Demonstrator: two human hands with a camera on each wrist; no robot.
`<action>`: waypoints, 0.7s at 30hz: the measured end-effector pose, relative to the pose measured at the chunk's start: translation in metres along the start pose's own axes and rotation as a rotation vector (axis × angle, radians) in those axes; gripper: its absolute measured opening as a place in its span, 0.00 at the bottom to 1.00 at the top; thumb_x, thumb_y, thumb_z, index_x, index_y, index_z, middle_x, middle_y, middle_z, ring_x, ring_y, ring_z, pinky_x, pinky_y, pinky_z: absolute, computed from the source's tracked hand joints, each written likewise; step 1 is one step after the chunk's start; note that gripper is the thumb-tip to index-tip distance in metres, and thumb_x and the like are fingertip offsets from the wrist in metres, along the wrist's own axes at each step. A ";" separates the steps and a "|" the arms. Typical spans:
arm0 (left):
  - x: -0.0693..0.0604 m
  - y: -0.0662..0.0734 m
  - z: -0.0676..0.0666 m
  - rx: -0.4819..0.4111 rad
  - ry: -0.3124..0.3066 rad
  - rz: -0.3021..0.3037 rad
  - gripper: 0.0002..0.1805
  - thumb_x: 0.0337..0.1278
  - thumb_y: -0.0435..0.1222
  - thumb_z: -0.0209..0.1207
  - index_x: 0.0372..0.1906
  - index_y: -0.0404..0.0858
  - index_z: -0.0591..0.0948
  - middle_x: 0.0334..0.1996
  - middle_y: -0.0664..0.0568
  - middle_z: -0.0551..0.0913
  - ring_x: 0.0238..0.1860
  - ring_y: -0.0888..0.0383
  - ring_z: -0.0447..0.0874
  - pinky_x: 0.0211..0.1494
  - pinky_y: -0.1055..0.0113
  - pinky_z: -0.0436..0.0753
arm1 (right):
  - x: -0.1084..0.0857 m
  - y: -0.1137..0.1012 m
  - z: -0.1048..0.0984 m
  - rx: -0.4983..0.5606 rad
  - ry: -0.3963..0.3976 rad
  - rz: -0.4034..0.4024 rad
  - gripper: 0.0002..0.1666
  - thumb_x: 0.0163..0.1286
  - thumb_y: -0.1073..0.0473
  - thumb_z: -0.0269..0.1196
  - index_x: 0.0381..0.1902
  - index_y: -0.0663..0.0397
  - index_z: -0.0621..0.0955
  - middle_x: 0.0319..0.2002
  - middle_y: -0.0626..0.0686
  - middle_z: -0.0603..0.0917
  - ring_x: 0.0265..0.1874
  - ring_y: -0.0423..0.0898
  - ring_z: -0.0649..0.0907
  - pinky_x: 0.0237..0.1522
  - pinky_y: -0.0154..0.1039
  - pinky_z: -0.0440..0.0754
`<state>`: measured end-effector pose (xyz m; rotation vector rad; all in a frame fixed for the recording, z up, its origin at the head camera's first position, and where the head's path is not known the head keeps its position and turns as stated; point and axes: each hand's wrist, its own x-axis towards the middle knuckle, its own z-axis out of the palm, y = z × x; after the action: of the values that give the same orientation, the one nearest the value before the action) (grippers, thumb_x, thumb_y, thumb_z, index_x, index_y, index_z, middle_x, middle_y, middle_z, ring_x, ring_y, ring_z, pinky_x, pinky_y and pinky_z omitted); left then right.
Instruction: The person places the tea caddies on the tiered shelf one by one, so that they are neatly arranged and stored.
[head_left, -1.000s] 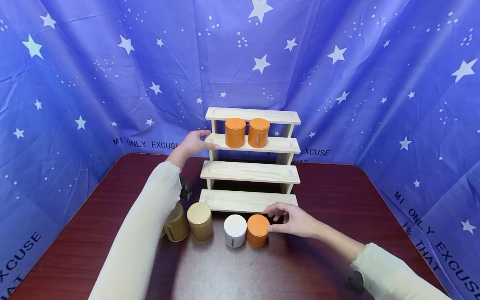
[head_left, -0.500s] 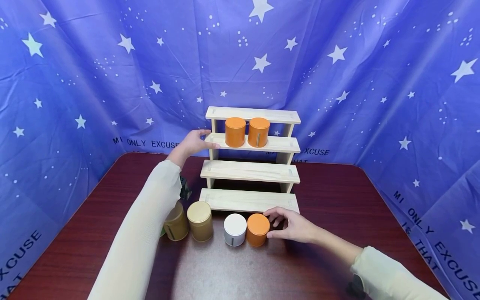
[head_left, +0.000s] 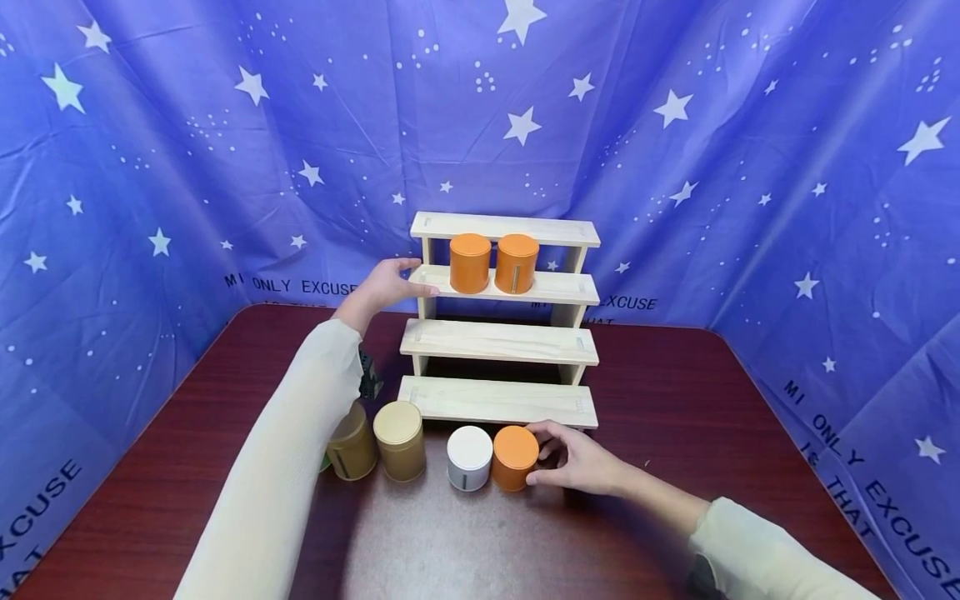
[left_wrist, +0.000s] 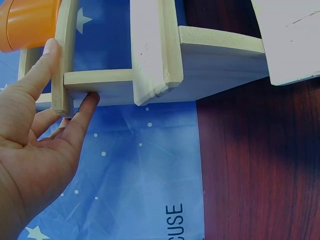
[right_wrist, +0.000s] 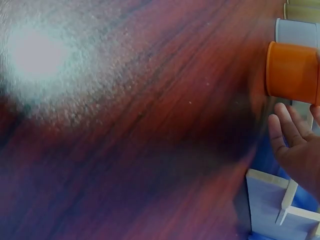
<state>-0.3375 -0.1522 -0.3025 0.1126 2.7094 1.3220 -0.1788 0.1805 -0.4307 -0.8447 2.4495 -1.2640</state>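
Observation:
A stepped wooden display stand (head_left: 501, 340) has two orange tins (head_left: 470, 263) upright on its second-highest shelf. At the left end of that shelf my left hand (head_left: 382, 285) grips the board, thumb on top; in the left wrist view the fingers (left_wrist: 89, 107) reach under it. On the table before the stand, a third orange tin (head_left: 515, 460) touches or nearly touches a white-lidded silver tin (head_left: 469, 461). My right hand (head_left: 581, 460) holds that orange tin from its right, thumb in front and index finger behind; the right wrist view shows other fingers (right_wrist: 282, 125) beside the tin's base.
Two gold tins (head_left: 400, 442) stand left of the silver one, one partly behind my left sleeve (head_left: 288, 450). A sliver of something green (head_left: 325, 463) shows there. Starry blue cloth (head_left: 480, 100) hangs around the back and sides of the dark red table (head_left: 675, 400).
My right hand has come slightly towards me and left, its thumb now overlapping the front orange tin's side. The left hand keeps its place; the tins have not moved.

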 end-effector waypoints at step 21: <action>0.002 -0.002 0.000 -0.013 0.003 0.013 0.44 0.48 0.47 0.68 0.69 0.37 0.63 0.71 0.43 0.60 0.73 0.47 0.52 0.73 0.51 0.57 | 0.005 0.005 0.019 -0.038 0.077 0.034 0.40 0.48 0.49 0.74 0.58 0.52 0.72 0.44 0.49 0.81 0.35 0.38 0.77 0.34 0.35 0.79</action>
<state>-0.3393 -0.1531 -0.3041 0.1270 2.7070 1.3440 -0.1758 0.1674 -0.4462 -0.7746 2.5445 -1.2638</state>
